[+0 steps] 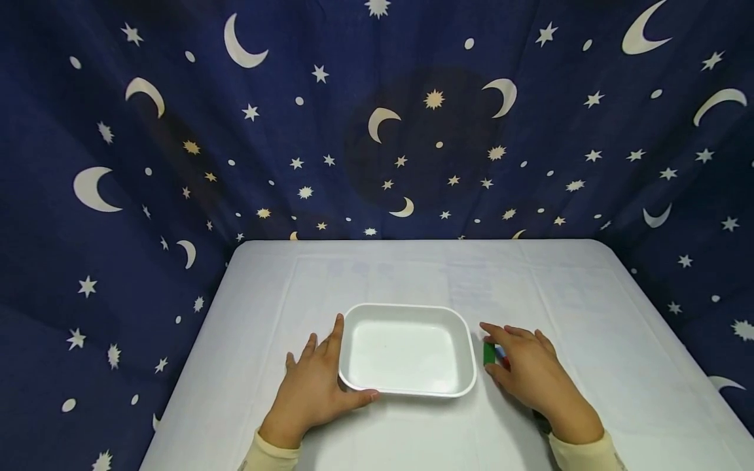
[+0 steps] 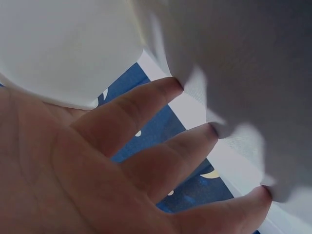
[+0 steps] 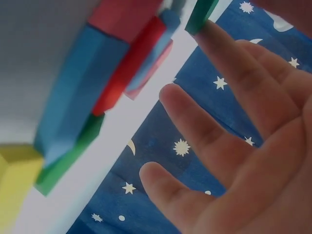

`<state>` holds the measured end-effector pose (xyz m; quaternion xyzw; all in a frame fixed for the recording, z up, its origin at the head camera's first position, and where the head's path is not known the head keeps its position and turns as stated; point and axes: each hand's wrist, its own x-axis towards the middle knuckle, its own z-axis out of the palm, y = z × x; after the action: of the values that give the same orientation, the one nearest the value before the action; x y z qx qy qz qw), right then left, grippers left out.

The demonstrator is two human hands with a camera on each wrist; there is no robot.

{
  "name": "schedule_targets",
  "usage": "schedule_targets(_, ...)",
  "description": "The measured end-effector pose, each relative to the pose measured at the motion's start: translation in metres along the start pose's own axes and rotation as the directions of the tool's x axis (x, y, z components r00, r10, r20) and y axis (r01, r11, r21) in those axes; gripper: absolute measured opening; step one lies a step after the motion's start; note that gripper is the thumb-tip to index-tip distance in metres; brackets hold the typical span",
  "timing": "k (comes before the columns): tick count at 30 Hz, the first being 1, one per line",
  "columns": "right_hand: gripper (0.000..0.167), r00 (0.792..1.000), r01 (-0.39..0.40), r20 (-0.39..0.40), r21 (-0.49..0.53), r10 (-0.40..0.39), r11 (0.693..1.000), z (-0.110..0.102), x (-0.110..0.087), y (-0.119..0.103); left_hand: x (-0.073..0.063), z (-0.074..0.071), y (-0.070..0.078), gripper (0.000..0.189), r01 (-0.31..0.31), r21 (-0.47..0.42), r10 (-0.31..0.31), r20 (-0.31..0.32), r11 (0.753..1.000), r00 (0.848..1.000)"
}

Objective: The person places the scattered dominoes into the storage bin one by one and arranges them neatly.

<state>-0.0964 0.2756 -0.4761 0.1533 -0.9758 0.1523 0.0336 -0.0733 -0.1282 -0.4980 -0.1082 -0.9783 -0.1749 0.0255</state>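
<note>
A white tray [image 1: 406, 394] with rounded corners lies on the table. My left hand [image 1: 315, 392] rests at its near left corner, index finger straight along the left side and thumb extended along the front edge. In the left wrist view, that hand's other fingertips [image 2: 209, 131] touch the tablecloth. To the right of the tray, my right hand [image 1: 533, 379] pinches a green block [image 1: 489, 354] between thumb and index finger. The right wrist view shows the remaining fingers spread, beside a blue block [image 3: 78, 92], a red block [image 3: 126, 70], a pink block [image 3: 124, 19] and a yellow block [image 3: 17, 170].
A white cloth covers the table [image 1: 412, 268]. Behind it and at both sides hangs a dark blue curtain [image 1: 330, 131] with moons and stars. Another green block [image 3: 70, 161] lies among the coloured blocks, which my right hand mostly hides in the head view.
</note>
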Motion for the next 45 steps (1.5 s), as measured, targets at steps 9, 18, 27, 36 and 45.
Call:
schedule_targets(9, 0.077, 0.999, 0.007, -0.037, 0.011, -0.006, 1.0, -0.013, 0.012, -0.006, 0.001, 0.0, -0.002, 0.147, 0.012, -0.003, -0.012, 0.012, 1.0, 1.0)
schedule_targets(18, 0.076, 0.947, 0.095, -0.308, 0.017, -0.086, 0.995, -0.024, 0.029, -0.03, 0.002, 0.001, -0.001, 0.146, 0.009, -0.018, -0.009, 0.008, 1.0, 1.0)
schedule_targets(27, 0.07, 0.88, 0.233, -0.431, 0.023, -0.201, 0.972, -0.02, 0.044, -0.06, 0.002, 0.0, -0.002, 0.147, 0.026, -0.005, -0.026, 0.003, 1.0, 1.0)
schedule_targets(36, 0.069, 0.889, 0.287, -0.379, 0.023, -0.257, 0.958, -0.012, 0.053, -0.087, 0.002, 0.003, -0.002, 0.147, 0.02, -0.006, -0.02, -0.004, 1.0, 1.0)
schedule_targets(45, 0.064, 0.877, 0.312, -0.39, 0.022, -0.279, 0.95, -0.017, 0.055, -0.107, 0.002, 0.004, 0.002, 0.145, 0.01, -0.005, -0.01, -0.007, 1.0, 1.0)
